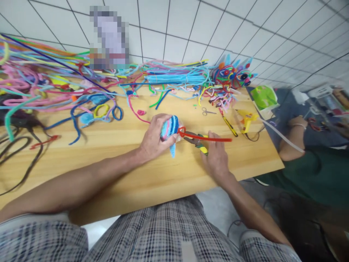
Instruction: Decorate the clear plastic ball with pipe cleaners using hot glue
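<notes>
In the middle of the table my left hand (156,136) is wrapped round a striped pipe-cleaner figure (170,127) in blue, white and pink, with a light blue point hanging below it. A red pipe cleaner (212,139) makes a small loop at the figure's right end and runs out straight to the right. My right hand (216,154) is closed on the yellow-and-green handles of a pair of pliers (195,140). The dark jaws point left, close to the red loop; whether they grip it I cannot tell.
Bundles of coloured pipe cleaners (177,78) line the back. Small scissors (208,111), a yellow utility knife (229,125) and a yellow glue gun (245,120) lie to the right. Finished-looking colourful figures (231,74) stand behind. Another person's arm (293,140) is beyond the table's right edge.
</notes>
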`<state>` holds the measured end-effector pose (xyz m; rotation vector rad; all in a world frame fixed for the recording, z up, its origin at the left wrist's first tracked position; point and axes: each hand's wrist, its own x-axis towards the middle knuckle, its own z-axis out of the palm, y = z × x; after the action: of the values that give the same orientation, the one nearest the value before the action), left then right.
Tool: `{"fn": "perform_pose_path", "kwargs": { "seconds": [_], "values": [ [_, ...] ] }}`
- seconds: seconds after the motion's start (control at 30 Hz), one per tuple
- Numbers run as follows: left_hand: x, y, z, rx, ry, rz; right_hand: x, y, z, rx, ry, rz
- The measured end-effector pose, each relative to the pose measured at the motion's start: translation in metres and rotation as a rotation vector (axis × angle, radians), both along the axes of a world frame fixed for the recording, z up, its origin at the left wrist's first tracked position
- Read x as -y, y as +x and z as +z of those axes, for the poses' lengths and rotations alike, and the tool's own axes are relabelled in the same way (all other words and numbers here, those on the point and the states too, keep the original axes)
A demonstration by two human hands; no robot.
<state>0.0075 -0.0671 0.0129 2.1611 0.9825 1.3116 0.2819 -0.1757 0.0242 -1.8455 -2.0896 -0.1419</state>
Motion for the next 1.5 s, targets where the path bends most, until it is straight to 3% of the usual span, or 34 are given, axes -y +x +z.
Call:
{"fn": "perform_pose_path", "kwargs": {
  "seconds": [0.2,0.47,0.97,1.2,1.5],
  "values": [
    [0.003,-0.002,0.001,-0.054,-0.003,-0.015,-0.010,-0.026,-0.001,-0.029,0.062,-0.006],
    [0.007,-0.002,0.003,-0.022,-0.043,-0.036,-0.025,-0.039,-0.004,-0.003,0.123,-0.003],
    [0.012,-0.005,0.007,-0.131,-0.025,-0.068,-0.026,-0.035,-0.012,-0.022,0.143,0.006],
    [0.011,-0.006,0.008,-0.115,0.001,-0.068,-0.031,-0.040,-0.014,0.109,0.273,0.004],
    [0.009,-0.006,0.006,-0.075,0.008,-0.078,-0.032,-0.044,-0.014,0.085,0.271,-0.001]
  ]
}}
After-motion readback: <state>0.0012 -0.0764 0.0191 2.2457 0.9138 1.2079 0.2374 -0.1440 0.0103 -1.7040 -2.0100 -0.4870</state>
